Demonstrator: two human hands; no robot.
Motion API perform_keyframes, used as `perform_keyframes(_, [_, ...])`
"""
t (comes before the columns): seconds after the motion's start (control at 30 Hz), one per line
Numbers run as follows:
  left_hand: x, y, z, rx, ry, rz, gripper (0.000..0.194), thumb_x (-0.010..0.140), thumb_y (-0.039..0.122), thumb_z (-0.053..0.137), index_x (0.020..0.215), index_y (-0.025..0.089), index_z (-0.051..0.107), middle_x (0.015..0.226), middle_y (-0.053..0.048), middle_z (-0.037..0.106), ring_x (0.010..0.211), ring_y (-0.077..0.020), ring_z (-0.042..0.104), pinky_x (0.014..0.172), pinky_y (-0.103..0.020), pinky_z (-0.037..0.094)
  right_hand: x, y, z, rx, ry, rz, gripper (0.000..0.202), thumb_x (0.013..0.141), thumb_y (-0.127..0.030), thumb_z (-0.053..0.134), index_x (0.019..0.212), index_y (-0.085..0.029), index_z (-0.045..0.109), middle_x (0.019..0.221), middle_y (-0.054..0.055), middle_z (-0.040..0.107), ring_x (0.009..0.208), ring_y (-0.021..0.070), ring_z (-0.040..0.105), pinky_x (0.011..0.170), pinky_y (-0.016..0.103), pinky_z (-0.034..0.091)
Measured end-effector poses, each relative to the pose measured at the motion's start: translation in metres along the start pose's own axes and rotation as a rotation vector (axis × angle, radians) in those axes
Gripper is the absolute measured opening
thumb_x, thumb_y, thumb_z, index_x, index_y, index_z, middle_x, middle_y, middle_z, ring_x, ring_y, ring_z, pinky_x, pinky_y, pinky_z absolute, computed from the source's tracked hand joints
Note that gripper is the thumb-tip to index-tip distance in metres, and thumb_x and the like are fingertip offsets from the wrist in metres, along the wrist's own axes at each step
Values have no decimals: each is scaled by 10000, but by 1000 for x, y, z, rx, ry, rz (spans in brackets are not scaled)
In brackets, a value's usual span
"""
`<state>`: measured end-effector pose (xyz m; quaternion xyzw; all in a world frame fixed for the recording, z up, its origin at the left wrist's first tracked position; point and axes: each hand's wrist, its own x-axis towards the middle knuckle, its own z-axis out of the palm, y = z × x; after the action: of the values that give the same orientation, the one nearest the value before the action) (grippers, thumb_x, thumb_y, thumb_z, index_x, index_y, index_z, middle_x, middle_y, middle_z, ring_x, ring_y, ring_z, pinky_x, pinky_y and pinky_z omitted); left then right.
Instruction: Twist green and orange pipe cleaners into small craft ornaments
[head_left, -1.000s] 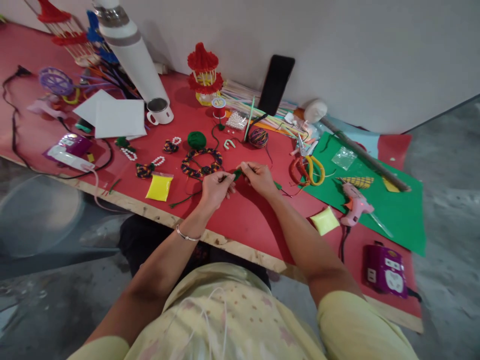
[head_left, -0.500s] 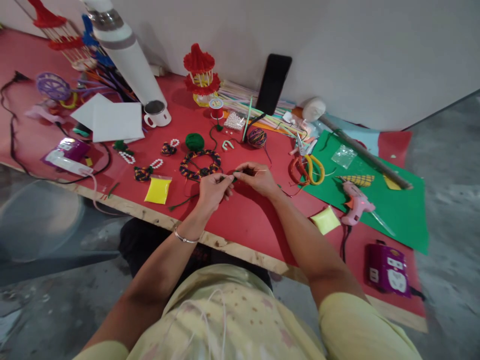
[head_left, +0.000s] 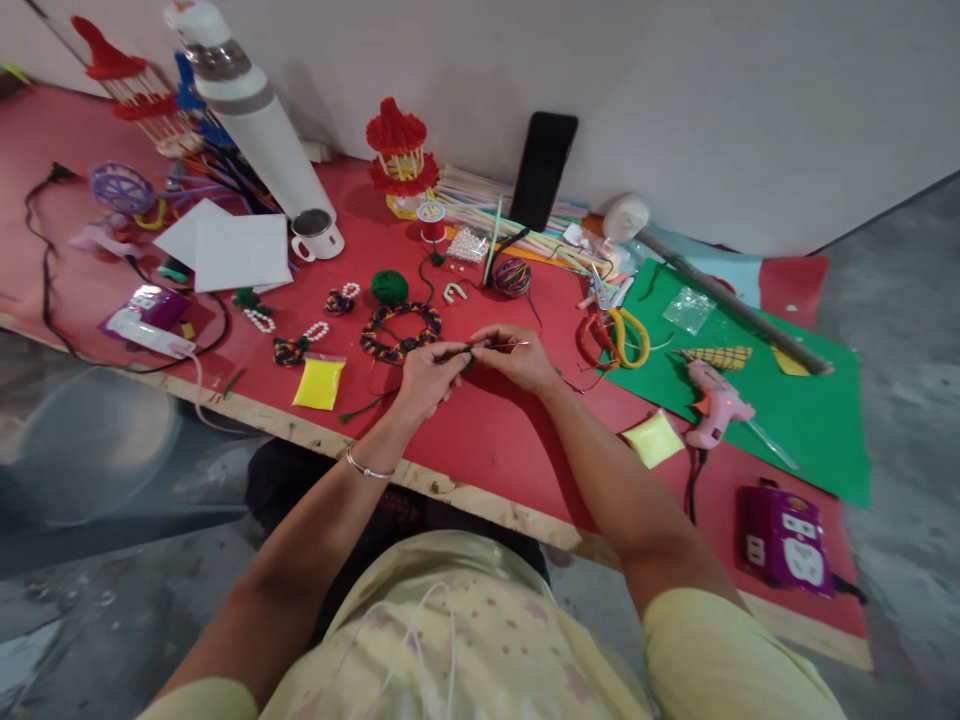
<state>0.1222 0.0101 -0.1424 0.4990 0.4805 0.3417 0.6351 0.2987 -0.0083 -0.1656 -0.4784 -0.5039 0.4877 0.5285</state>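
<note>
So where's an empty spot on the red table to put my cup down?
The barest patch of red table is near the front edge, between the yellow packet and the yellow pad, under the wrists. The back by the phone, straws and scissors is crowded.

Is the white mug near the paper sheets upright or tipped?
Upright. The white mug stands on the red table, its dark open mouth facing up and its handle out to the side.
</note>
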Motion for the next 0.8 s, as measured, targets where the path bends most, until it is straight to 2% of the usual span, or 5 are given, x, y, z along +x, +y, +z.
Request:
perform_keyframes(0.2, [3,3,-4,-10,-60,-46,261,701,350,781,820,126,717,437,73,467,334,-31,330,348,-181,182,0,-9,-1,64,51,-9,260,795,-433,762,909,-201,746,798,26,726,649,109,603,641,258,511])
perform_keyframes(0.37, [5,8,-6,-120,-113,-70,346,661,301,805,948,136,706,504,70,520,355,-28,329,357,-184,166,1,-1,-6,202,9,5,366,736,-358,818,1062,-218,728,996,63,761,804,145,676,686,272,555])
perform_keyframes(0.6, [18,17,-6,1,-143,-48,261,697,351,775,841,148,699,532,49,546,365,-35,371,350,-184,168,1,0,-8,160,-16,-43,324,774,-391,793,1032,-205,736,951,49,731,794,144,663,683,283,568])
perform_keyframes(0.7, [27,18,-2,76,-101,49,221,715,352,754,803,151,730,497,50,525,382,-44,381,372,-184,211,0,-6,-6,160,24,-70,284,809,-459,752,930,-204,720,948,50,709,724,131,630,654,293,567])
perform_keyframes(0.8, [34,15,4,99,16,146,224,727,357,739,836,162,760,492,56,516,412,-55,397,405,-187,265,-1,-13,-2,6,75,-148,295,785,-482,774,792,-199,690,1025,69,690,854,157,648,789,326,569])
